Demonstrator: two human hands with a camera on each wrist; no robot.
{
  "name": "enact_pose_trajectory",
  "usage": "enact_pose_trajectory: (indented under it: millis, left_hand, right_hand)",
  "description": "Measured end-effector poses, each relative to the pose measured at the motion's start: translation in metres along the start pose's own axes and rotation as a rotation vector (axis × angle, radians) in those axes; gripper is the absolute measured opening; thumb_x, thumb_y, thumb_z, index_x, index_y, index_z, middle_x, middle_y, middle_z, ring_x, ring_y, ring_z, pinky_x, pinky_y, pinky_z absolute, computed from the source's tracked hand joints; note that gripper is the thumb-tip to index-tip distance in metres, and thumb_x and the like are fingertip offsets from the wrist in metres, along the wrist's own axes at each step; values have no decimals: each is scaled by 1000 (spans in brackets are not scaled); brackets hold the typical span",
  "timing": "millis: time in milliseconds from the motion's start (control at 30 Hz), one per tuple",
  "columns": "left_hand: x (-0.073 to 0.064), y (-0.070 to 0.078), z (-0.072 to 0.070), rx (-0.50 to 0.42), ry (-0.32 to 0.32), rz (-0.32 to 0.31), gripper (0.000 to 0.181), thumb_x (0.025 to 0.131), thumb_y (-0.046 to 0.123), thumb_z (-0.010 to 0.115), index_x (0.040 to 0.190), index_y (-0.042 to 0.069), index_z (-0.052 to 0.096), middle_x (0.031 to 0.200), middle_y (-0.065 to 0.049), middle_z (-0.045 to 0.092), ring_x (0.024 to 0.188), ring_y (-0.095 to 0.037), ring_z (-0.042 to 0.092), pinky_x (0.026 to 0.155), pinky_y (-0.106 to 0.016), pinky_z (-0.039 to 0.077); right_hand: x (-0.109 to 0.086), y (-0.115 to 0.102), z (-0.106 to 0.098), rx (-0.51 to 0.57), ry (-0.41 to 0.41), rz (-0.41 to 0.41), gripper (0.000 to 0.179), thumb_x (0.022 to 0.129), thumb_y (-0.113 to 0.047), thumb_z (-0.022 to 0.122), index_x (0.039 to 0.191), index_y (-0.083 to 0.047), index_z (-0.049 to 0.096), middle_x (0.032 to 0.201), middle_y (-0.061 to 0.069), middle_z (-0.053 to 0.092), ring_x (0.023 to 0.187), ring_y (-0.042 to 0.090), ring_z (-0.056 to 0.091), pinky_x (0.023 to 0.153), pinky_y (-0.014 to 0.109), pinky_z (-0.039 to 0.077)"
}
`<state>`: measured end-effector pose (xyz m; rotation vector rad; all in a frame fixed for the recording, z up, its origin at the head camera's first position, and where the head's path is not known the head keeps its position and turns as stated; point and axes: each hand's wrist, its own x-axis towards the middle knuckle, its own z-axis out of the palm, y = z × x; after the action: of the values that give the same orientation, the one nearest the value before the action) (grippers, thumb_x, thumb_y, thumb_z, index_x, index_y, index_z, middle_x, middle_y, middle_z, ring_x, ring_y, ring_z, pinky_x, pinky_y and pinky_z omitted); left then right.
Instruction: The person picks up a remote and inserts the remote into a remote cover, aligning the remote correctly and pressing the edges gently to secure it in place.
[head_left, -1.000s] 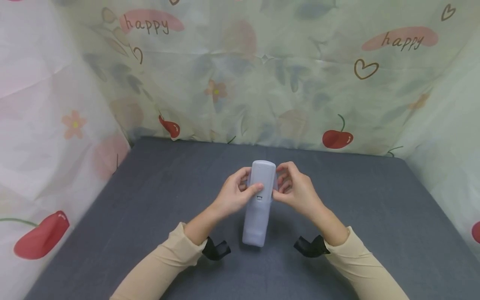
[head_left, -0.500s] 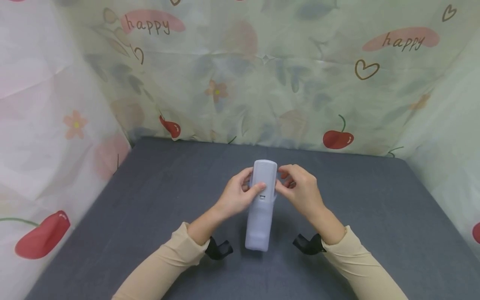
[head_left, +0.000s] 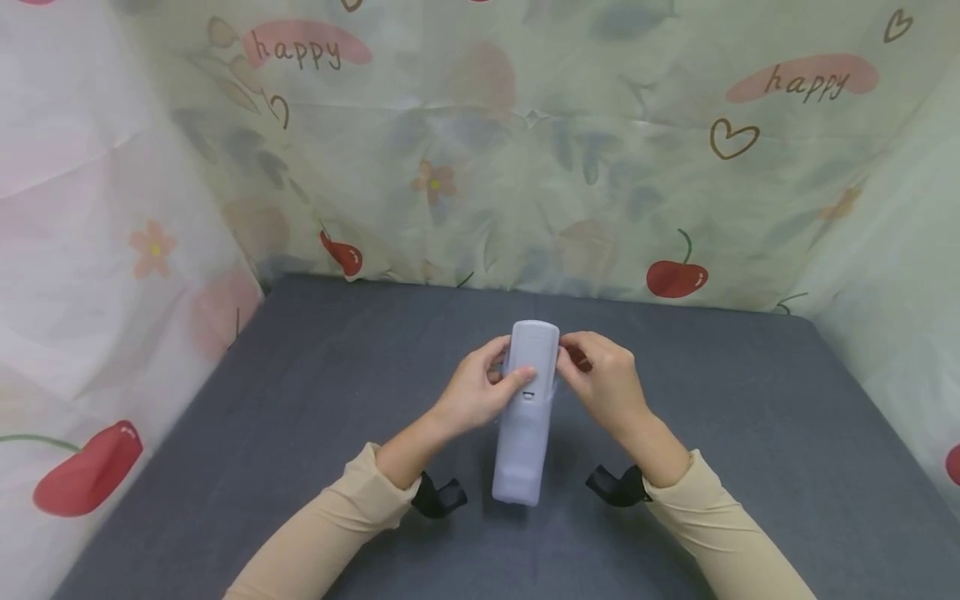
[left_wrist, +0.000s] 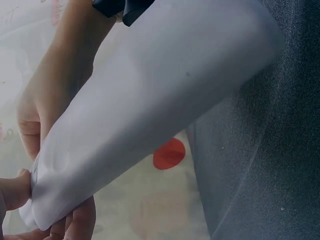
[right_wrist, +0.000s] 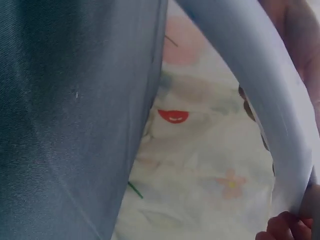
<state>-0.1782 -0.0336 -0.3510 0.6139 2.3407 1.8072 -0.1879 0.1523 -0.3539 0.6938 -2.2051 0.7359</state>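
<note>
A pale remote control [head_left: 517, 450] is held over the table with its back, which has a small latch, facing up. My left hand [head_left: 476, 387] grips its left side, thumb across the back and fingers underneath. Along the right edge shows a bit of thin clear film [head_left: 553, 390]. Thumb and forefinger of my right hand [head_left: 607, 379] pinch at that edge near the far end. The left wrist view shows the remote's long smooth body [left_wrist: 150, 85] slanting across. Dark buttons [right_wrist: 250, 109] line its underside in the right wrist view; most of that face is hidden.
A dark grey cloth covers the table [head_left: 360, 367]. Printed curtains [head_left: 480, 167] with cherries and hearts stand behind it and at both sides. Black straps [head_left: 438, 497] hang from both wrists by the beige sleeves.
The remote has shifted slightly to the right with the left hand. The right hand's fingers have drawn together into a pinch, moving a little toward the remote's far end.
</note>
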Motion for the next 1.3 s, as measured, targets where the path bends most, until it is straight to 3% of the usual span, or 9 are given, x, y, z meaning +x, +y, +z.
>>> enact_pose_trajectory:
  millis: [133, 367, 633, 833, 967, 1300]
  left_hand:
    - [1, 1, 0, 24, -14, -8, 52, 94, 20, 57, 139, 3, 38, 123, -21, 59, 89, -29, 68, 68, -31, 56]
    - [2, 5, 2, 49, -24, -20, 54, 93, 21, 58, 140, 7, 38, 120, -17, 61, 88, -27, 68, 68, -30, 56]
    - [1, 4, 6, 145, 1, 41, 51, 92, 22, 60, 136, 5, 43, 104, -17, 65, 65, -14, 63, 55, -21, 49]
    - [-1, 7, 8, 243, 18, 59, 51, 91, 24, 60, 136, 7, 43, 91, -14, 65, 50, -9, 46, 46, -20, 40]
    - [-1, 9, 8, 284, 28, 77, 51, 91, 24, 61, 136, 7, 44, 88, -13, 65, 51, -9, 47, 47, -20, 42]
    - [0, 9, 11, 323, 39, 50, 51, 92, 26, 60, 135, 7, 43, 93, -12, 66, 60, -11, 53, 50, -20, 43]
  right_hand:
    - [3, -2, -3, 98, -3, 115, 3, 81, 2, 64, 83, 3, 65, 71, 13, 66, 59, 16, 60, 53, 26, 52]
    - [10, -3, -9, 273, -28, 348, 6, 86, -1, 61, 87, 4, 65, 72, 14, 64, 57, 0, 51, 52, 13, 43]
    - [19, -4, -12, 406, 2, 465, 9, 88, 0, 59, 85, 7, 65, 72, 19, 61, 54, -1, 47, 50, 13, 39]
    - [21, -6, -15, 398, 14, 439, 10, 88, -2, 60, 85, 6, 65, 72, 17, 61, 55, 1, 46, 50, 14, 38]
    - [22, -7, -16, 317, 20, 378, 8, 88, -1, 60, 86, 5, 64, 72, 16, 61, 56, 2, 45, 50, 15, 38]
    - [20, -12, -14, 76, 80, 136, 4, 83, 6, 60, 82, 3, 62, 64, 11, 54, 55, 10, 41, 48, 20, 34]
